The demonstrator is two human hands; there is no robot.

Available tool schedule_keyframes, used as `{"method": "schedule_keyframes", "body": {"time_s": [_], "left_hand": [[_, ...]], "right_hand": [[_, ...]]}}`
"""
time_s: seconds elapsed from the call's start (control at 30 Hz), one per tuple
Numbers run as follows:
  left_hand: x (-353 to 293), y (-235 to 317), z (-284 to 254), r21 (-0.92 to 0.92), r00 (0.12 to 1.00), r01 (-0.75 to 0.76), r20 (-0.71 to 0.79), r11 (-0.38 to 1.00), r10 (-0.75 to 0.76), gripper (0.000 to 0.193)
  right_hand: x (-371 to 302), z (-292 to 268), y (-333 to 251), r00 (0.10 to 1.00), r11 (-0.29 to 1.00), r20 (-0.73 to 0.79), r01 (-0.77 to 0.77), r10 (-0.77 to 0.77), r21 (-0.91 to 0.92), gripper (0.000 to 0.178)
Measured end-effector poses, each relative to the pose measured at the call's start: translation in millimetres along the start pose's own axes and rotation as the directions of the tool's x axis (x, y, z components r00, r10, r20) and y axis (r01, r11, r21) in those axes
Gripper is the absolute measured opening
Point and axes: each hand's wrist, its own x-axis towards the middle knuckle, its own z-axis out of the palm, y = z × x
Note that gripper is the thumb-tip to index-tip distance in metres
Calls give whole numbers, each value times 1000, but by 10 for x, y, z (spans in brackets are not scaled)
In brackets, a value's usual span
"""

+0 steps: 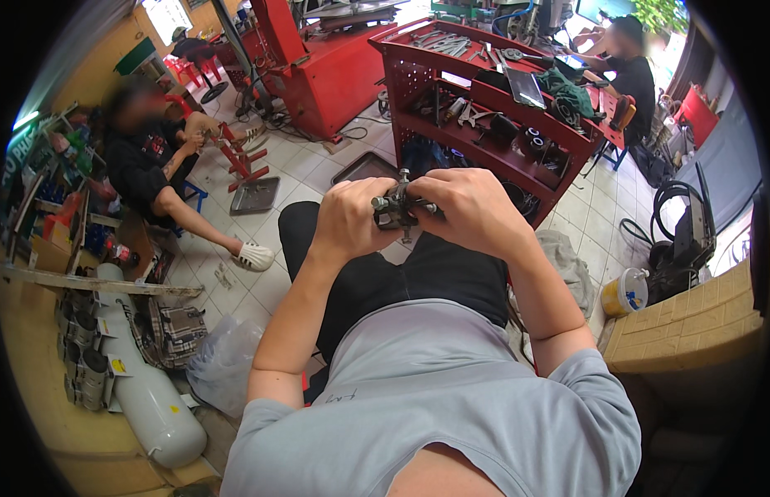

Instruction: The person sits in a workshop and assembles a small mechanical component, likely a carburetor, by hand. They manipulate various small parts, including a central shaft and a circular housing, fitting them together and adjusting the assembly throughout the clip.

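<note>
Over my lap, I hold a small dark metal part with bolts [394,209] between both hands. Its bolt ends stick out at the top, side and bottom. The fingers of my left hand [354,214] are curled around the left side of it. From the right, my right hand [474,205] grips the same part, the thumb and fingertips pressed against it. My fingers cover much of the part, so its exact kind cannot be made out. Below it are my dark trousers [352,290].
A red tool trolley [518,99] with wrenches stands ahead. Two metal trays [255,196] lie on the tiled floor. At left a person [149,157] sits holding a red frame [246,170]; another person [629,79] sits far right. A white cylinder [157,406] lies at lower left.
</note>
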Motion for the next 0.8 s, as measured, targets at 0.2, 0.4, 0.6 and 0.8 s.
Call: {"method": "schedule_keyframes", "body": {"time_s": [0.2,0.4,0.6,0.8], "left_hand": [[-20,-38,22,-13,1000,-9,7,1000,9,43],[-11,-31,13,18,1000,-21,-4,1000,21,45],[-27,-43,14,16,1000,-20,4,1000,20,46],[-35,-51,33,-9,1000,-14,11,1000,14,46]], "right_hand": [[-2,-28,3,999,1000,46,-12,13,-25,18],[0,-26,-5,999,1000,43,-15,16,-24,18],[-4,-27,1,999,1000,50,-9,10,-15,22],[-13,-24,26,998,1000,57,-6,6,-7,18]]}}
